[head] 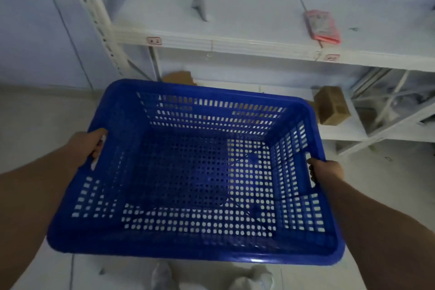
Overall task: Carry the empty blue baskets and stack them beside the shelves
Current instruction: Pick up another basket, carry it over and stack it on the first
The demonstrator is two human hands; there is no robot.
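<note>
An empty blue perforated basket [195,249] fills the middle of the view, held level above the pale floor. My left hand [90,146] grips the slot handle in its left side wall, fingers hooked through. My right hand [326,170] grips the matching handle on the right wall. White metal shelves [211,41] stand just beyond the basket's far rim. No other blue basket is in view.
A pink packet [323,26] and a grey scrap [200,6] lie on the upper shelf. A brown cardboard box [332,105] sits on the low shelf at right, with flat cardboard [179,76] behind the basket. A wall runs along the left.
</note>
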